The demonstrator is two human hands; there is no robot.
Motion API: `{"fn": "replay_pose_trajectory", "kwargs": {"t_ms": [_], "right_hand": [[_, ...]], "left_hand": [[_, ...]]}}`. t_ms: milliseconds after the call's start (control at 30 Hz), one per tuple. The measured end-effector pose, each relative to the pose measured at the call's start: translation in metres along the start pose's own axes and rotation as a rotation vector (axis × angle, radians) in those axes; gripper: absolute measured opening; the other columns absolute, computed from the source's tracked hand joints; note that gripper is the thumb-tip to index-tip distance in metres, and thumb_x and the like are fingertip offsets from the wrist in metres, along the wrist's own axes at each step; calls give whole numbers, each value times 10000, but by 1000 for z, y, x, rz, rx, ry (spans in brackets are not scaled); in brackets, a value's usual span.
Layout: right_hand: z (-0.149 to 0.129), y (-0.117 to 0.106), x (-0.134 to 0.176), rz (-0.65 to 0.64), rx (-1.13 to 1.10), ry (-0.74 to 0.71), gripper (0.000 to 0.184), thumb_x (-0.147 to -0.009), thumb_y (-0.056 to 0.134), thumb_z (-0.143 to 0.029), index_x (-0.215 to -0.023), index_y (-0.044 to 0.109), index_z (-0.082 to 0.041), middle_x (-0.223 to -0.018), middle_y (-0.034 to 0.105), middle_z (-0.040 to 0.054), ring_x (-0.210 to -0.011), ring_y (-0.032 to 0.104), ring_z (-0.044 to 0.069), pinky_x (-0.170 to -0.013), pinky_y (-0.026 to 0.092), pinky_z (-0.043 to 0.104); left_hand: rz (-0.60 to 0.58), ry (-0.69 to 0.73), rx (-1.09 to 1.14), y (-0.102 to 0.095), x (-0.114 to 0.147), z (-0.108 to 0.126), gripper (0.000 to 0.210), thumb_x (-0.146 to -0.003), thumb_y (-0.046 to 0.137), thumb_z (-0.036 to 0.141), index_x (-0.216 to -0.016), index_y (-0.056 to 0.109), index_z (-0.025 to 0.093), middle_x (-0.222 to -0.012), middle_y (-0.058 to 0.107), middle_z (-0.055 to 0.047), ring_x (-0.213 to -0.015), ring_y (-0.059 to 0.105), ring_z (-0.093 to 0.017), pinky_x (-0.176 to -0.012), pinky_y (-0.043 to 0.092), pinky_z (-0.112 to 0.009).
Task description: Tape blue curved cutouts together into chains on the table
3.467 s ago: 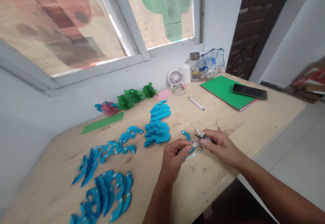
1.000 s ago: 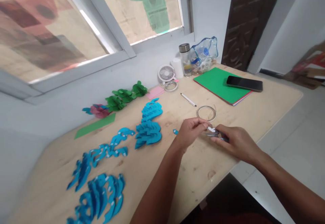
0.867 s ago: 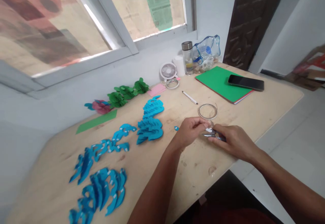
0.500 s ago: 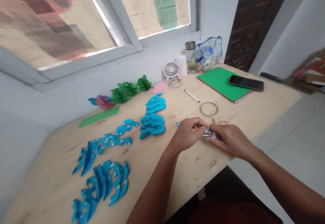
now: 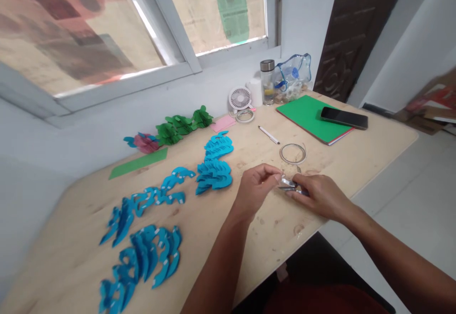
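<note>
My right hand [image 5: 317, 194] is closed around a small silver metal tool [image 5: 287, 184], whose two jaws point left and stand apart; its kind is unclear. Just left of those jaws, my left hand [image 5: 257, 188] has thumb and forefinger pinched together. Whatever lies between those fingertips is too small to make out. Blue cut-paper pieces, bunched in a fanned stack [image 5: 213, 176], lie on the wooden table [image 5: 213, 238] left of my left hand. More blue wavy strips [image 5: 146, 252] with little white patches spread across the table's left side.
Beyond my hands lie a tape ring [image 5: 292, 153], a white pen [image 5: 269, 135] and green sheets [image 5: 302, 114] with a phone [image 5: 344, 118] on top. Along the wall stand a small fan [image 5: 240, 99], a glass bottle [image 5: 268, 83] and green paper shapes [image 5: 181, 124].
My left hand has shifted slightly left, away from the silver tool, so more of its jaws show. A blue scrap beside that hand is now hidden. My right hand has barely moved.
</note>
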State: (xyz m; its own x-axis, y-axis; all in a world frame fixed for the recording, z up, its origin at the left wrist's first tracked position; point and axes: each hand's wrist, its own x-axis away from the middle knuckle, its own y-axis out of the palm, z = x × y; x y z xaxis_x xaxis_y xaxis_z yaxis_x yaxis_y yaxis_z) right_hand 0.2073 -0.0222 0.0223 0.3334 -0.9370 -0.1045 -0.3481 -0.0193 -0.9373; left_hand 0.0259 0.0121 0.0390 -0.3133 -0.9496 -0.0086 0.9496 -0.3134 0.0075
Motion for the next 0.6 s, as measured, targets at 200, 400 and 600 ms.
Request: {"fn": "replay_pose_trajectory", "kwargs": {"t_ms": [200,400,600], "right_hand": [[28,16,-8,192,53,195,301,-872,450,-457,-847,627,-215,-724,667,32,-609,586,171,-517,298,247],[49,27,-18,330,194,288,353,-865,454,-463,-1017,651,-213,-794,612,53,-709,585,201,-542,324,262],[57,35,-22,359,232,266,349,-853,471,-459,-1017,661,-216,-785,586,62,-744,558,221,-543,333,274]], "left_hand": [[185,-102,260,-11,23,-15,94,-689,683,254,-709,665,163,-686,661,-11,-691,594,-130,-709,453,-266],[232,-147,464,-18,37,-29,98,-678,679,249,-710,648,162,-604,619,8,-613,562,-114,-673,437,-280],[304,-137,536,-22,36,-37,128,-653,689,260,-709,643,154,-582,601,5,-587,545,-115,-655,434,-292]]}}
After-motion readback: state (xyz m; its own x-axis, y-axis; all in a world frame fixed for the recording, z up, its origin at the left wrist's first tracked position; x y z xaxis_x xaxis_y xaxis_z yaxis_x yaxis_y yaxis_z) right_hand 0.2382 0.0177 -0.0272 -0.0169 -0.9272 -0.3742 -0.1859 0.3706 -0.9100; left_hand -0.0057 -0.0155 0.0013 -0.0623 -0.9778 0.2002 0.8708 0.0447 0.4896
